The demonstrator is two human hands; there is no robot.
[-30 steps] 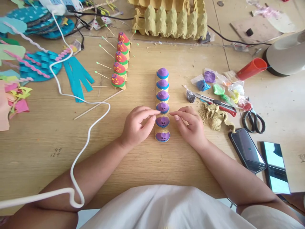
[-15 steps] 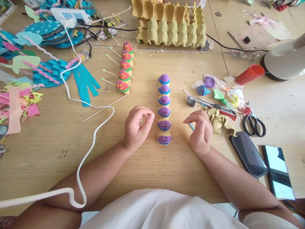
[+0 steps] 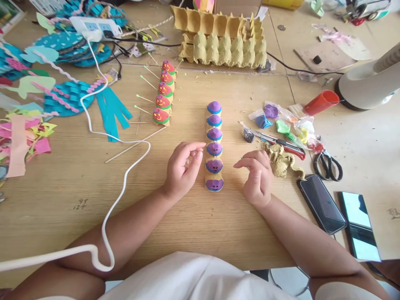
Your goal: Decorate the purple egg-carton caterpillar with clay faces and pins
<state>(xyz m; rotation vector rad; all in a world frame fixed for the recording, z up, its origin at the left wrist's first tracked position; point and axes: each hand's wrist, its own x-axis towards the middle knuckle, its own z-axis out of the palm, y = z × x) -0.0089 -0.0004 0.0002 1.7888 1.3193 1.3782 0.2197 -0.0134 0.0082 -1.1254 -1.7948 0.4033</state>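
A strip of egg-carton cups point(image 3: 214, 149) stands in front of me, each cup coated in purple and blue clay. Small faces mark the cups at the near end. Just left of the strip is my left hand point(image 3: 184, 168), its index finger stretched toward the middle cups and its thumb apart. My right hand point(image 3: 256, 177) hovers to the right of the strip with bent fingers and the index pointing left. Neither hand shows anything held. A second strip of red and green cups point(image 3: 162, 100), with green-tipped sticks poking out, stands farther left.
On the right lie clay packets point(image 3: 283, 126), a utility knife point(image 3: 281, 143), torn carton scraps point(image 3: 279, 160), scissors point(image 3: 327, 164) and two phones point(image 3: 321, 204). A white cable point(image 3: 125, 177) snakes along the left. Egg cartons point(image 3: 229, 49) sit at the back.
My left hand's index finger has straightened out, widening the gap to the thumb. My right hand has shifted slightly left toward the purple strip. The camera view has tilted a little.
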